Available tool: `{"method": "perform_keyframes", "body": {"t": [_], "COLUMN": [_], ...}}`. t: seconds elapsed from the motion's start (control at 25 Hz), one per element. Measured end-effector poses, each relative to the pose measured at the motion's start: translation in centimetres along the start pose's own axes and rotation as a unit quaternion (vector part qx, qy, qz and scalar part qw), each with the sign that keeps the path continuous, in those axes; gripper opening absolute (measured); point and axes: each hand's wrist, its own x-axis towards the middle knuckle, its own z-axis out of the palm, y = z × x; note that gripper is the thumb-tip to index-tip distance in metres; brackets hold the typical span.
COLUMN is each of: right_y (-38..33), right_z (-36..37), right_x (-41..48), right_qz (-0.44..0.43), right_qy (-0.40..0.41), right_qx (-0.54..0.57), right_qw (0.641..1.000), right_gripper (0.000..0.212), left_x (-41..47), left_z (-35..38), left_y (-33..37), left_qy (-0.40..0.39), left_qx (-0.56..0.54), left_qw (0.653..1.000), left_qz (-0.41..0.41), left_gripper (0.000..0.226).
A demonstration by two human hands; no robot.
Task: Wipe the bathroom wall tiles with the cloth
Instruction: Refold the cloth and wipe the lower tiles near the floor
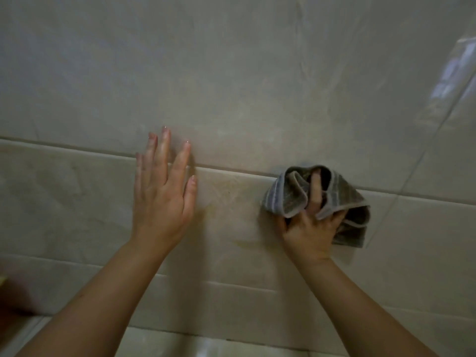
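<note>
Glossy beige wall tiles point(231, 86) fill the view, with a horizontal grout line running across the middle. My left hand point(164, 191) lies flat on the wall, fingers spread, straddling that grout line, and holds nothing. My right hand point(311, 228) presses a bunched grey cloth point(291, 197) with pale stripes against the tile just below the grout line, to the right of the left hand. One finger shows through the cloth's folds. Faint yellowish stains mark the tile between the two hands.
Narrower tile bands point(231, 300) run below the hands. A window's bright reflection point(453, 70) shines on the tiles at the upper right. A dark blurred shape point(10, 297) sits at the lower left edge.
</note>
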Motion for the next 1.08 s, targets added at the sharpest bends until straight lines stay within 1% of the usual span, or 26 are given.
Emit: {"method": "perform_keyframes", "body": {"t": [0.04,0.08,0.16,0.24,0.32,0.4,0.48,0.56,0.6,0.64,0.68,0.8,0.84,0.88,0.96,1.08], "right_y": [1.4,2.7,3.9,2.2,-1.4,-5.6,-8.9,-9.4,-8.3,-7.1,-6.3,-7.3,-8.6,-10.0,-12.2,-13.4], "right_z": [-0.4,-0.9,-1.5,-1.1,0.1,1.0,1.4,1.8,1.9,1.8,1.6,0.7,0.8,0.9,1.8,3.2], "right_x": [0.5,1.2,2.8,3.8,4.4,4.2,2.0,-1.0,-1.2,-0.6,0.3,4.8,5.6,5.8,4.3,-1.2], "right_qz": [-0.016,-0.010,0.067,0.145,0.154,0.121,0.050,-0.046,-0.078,-0.080,-0.051,0.106,0.131,0.131,0.068,-0.057], "right_qy": [0.014,0.031,0.041,0.041,0.042,0.033,0.005,-0.018,-0.018,-0.014,-0.004,0.026,0.033,0.035,0.020,-0.038], "right_qx": [-0.005,-0.012,0.007,0.020,0.001,0.027,0.057,0.040,0.030,0.021,0.010,0.023,0.029,0.032,0.045,0.043], "right_qw": [1.000,0.999,0.997,0.988,0.987,0.992,0.997,0.998,0.996,0.997,0.999,0.994,0.990,0.990,0.996,0.997], "right_gripper": [0.064,0.063,0.071,0.079,0.079,0.079,0.075,0.065,0.061,0.059,0.061,0.070,0.071,0.071,0.068,0.059], "left_x": [0.4,0.8,1.1,0.7,0.4,0.5,0.5,0.4,0.4,0.4,0.5,0.3,0.1,-0.2,-0.6,-1.1], "left_z": [-0.2,-0.4,-1.0,-1.5,-1.8,-1.9,-1.9,-2.0,-2.2,-2.4,-2.7,-3.2,-3.3,-3.4,-3.6,-3.8], "left_y": [-0.3,-0.7,-1.8,-2.7,-3.3,-3.5,-3.6,-3.7,-3.9,-4.2,-4.5,-5.8,-6.2,-6.6,-7.4,-8.1], "left_qy": [0.005,0.009,0.008,-0.011,-0.029,-0.026,-0.026,-0.026,-0.025,-0.022,-0.019,-0.023,-0.028,-0.033,-0.041,-0.042], "left_qx": [0.000,0.001,0.005,0.009,0.008,0.004,-0.005,-0.014,-0.015,-0.015,-0.014,-0.001,0.003,0.007,0.014,0.022], "left_qw": [1.000,1.000,1.000,1.000,1.000,1.000,1.000,1.000,1.000,1.000,1.000,1.000,1.000,0.999,0.999,0.998], "left_qz": [-0.008,-0.018,-0.024,-0.009,-0.004,-0.001,0.003,0.001,-0.003,-0.006,-0.007,-0.005,-0.008,-0.013,-0.028,-0.048], "left_gripper": [0.054,0.053,0.053,0.053,0.053,0.053,0.052,0.052,0.052,0.052,0.052,0.052,0.053,0.053,0.054,0.055]}}
